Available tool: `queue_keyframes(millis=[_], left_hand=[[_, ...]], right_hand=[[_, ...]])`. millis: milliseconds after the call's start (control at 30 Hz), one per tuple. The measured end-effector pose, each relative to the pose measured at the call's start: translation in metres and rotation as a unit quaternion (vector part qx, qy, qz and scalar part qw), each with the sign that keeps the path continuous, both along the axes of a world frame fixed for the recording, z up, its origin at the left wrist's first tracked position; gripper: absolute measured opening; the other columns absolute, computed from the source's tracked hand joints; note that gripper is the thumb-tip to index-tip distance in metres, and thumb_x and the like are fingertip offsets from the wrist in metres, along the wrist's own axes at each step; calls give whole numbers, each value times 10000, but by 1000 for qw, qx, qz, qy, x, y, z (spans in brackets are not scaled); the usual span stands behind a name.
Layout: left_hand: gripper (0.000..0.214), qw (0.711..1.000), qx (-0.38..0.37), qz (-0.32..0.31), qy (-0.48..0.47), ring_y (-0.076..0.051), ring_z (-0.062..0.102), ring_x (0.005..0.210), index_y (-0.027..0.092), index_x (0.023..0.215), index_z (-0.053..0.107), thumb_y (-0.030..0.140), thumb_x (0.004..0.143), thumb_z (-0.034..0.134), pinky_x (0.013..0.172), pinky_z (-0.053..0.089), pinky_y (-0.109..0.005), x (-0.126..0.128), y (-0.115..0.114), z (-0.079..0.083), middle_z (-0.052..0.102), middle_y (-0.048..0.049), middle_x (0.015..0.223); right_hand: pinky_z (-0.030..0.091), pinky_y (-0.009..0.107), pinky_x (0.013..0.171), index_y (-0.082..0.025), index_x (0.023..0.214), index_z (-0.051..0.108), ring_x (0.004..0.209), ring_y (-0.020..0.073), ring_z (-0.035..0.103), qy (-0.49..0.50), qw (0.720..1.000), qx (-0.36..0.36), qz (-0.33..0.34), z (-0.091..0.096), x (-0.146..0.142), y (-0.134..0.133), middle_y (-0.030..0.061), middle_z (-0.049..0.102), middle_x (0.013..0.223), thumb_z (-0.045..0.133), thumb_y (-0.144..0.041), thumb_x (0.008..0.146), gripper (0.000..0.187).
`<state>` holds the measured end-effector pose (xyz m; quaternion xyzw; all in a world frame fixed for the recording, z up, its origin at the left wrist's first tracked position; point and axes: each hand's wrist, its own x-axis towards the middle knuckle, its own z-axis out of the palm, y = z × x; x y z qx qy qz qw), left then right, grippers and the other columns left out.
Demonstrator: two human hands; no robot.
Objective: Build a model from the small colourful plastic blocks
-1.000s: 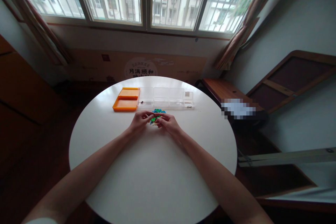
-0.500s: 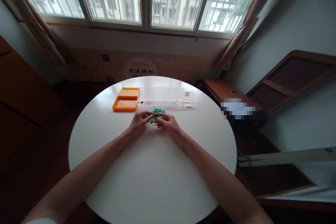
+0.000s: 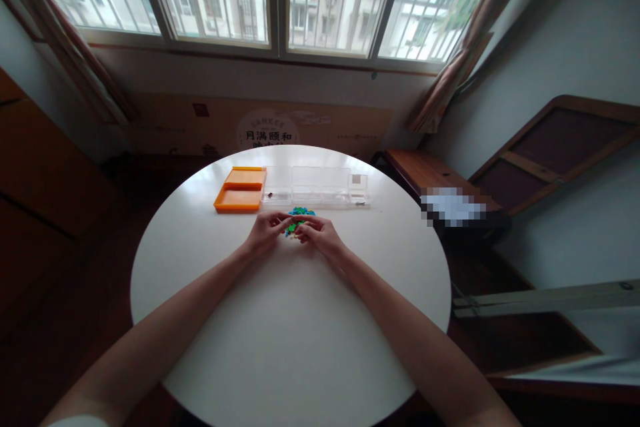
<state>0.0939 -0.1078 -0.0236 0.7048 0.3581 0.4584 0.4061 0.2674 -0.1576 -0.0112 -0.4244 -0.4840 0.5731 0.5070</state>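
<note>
A small heap of blue and green pieces point(image 3: 303, 211), with a few yellow ones at its near side, lies on the white round table point(image 3: 290, 327). My left hand point(image 3: 270, 227) comes in from the left of the heap, its fingers curled and the tips pinched together. From the right, my right hand point(image 3: 317, 231) meets it, also with bent fingers closed at the tips. The fingertips of both hands almost touch over the heap. Whatever is between them is too small to make out.
Behind the heap, an orange open box point(image 3: 241, 198) stands beside clear plastic compartment trays point(image 3: 320, 185), which hold a small dark piece. A wooden bench point(image 3: 425, 170) with a blurred white item is right of the table. A window and a cardboard panel point(image 3: 175, 123) are beyond.
</note>
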Motion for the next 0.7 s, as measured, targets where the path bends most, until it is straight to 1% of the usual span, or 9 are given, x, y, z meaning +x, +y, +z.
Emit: queue_keyframes(millis=[167, 333, 700], left_hand=[[377, 1000, 2, -2, 4, -117, 583, 526, 113, 871, 750, 474, 767, 708, 496, 453, -207, 0, 0, 0, 708, -65, 680], [353, 1000, 8, 1, 7, -115, 581, 533, 116, 850, 746, 457, 764, 711, 499, 444, -204, 0, 0, 1, 709, -62, 687], [360, 1000, -7, -7, 2, -112, 588, 538, 125, 809, 727, 477, 736, 736, 489, 441, -194, 0, 0, 0, 701, -57, 681]], right_hand=[[519, 227, 573, -175, 1009, 724, 597, 96, 624, -1, 1000, 0, 0, 0, 0, 1, 12, 681, 704, 766, -362, 642, 414], [515, 221, 567, -177, 999, 720, 596, 94, 625, 0, 1000, 1, 0, -1, 0, 1, 11, 676, 701, 764, -368, 652, 398], [525, 240, 563, -181, 976, 727, 583, 103, 629, 11, 1000, -1, -3, -5, 0, 4, 19, 681, 696, 792, -397, 630, 412]])
